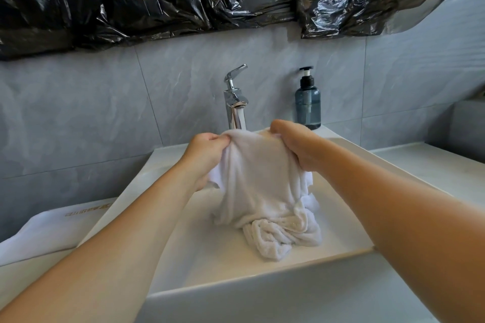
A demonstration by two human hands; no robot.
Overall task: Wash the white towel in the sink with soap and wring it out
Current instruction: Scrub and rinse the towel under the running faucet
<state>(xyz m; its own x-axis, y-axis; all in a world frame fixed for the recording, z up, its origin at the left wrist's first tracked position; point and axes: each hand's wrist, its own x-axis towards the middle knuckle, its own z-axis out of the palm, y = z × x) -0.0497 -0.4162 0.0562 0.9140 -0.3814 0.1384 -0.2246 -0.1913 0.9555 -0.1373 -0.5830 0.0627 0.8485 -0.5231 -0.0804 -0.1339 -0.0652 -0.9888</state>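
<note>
Two bare forearms reach in from the bottom corners; no sleeves, watch or bracelet show on either; the left hand (pixel 203 157) and right hand (pixel 296 145) wear no gloves or rings; nails are hidden.

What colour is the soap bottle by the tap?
The soap bottle is see-through dark blue with a black pump, seen in the head view.

Single head view, close above the sink (pixel 262 288), angled forward and down, edges probably wide-angle bent
</note>
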